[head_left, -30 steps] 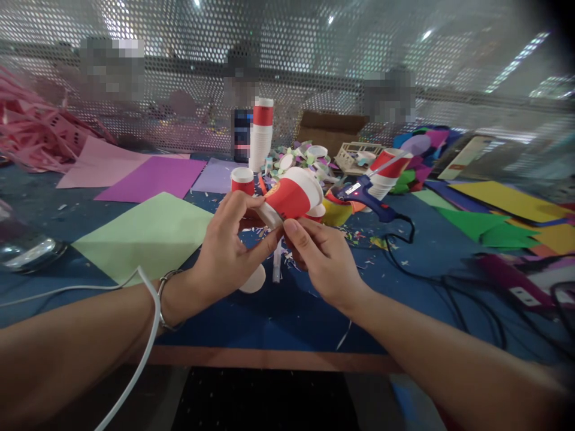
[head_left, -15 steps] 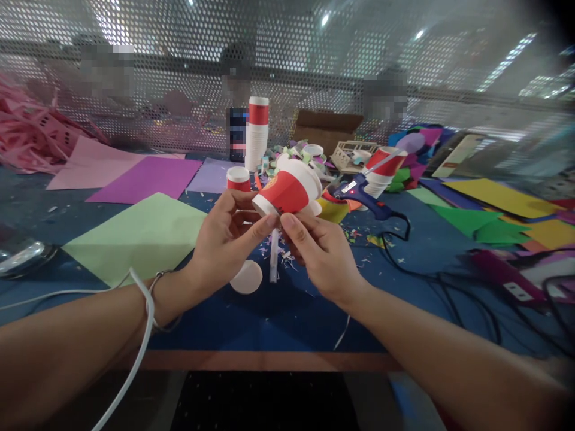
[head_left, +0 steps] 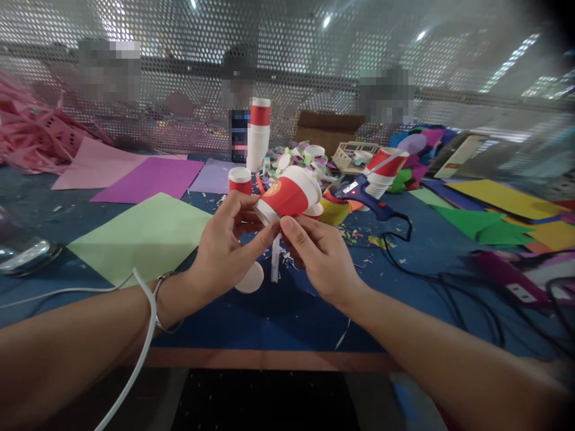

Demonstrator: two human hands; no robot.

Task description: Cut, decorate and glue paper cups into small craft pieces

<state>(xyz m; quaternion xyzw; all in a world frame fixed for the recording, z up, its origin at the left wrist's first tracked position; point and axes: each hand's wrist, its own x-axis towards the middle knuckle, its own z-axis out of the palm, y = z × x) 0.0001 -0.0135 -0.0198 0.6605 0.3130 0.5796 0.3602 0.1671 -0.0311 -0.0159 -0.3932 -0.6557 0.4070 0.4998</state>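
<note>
A red and white paper cup (head_left: 290, 194) is held tilted on its side above the table, its wider white end toward the upper right. My left hand (head_left: 224, 245) grips the cup near its narrow end, thumb along the lower side. Opposite it, my right hand (head_left: 324, 254) has thumb and fingers closed at the cup's underside; the fingertips are partly hidden. Below the hands lie a round white disc (head_left: 251, 278) and a thin translucent stick (head_left: 275, 263). A blue glue gun (head_left: 365, 196) with a dark cord rests just beyond my right hand.
Another red cup (head_left: 240, 179) and a tall cup stack (head_left: 259, 134) stand behind. Paper scraps (head_left: 299, 158) are heaped near stacked cups (head_left: 384, 170). Green paper (head_left: 148, 239) lies left, coloured sheets (head_left: 494, 203) right. A white cable (head_left: 146, 341) crosses my left forearm; a power strip (head_left: 512, 281) lies right.
The cup has turned slightly in my fingers, so more of its yellow round print shows. Both hands stay almost in place.
</note>
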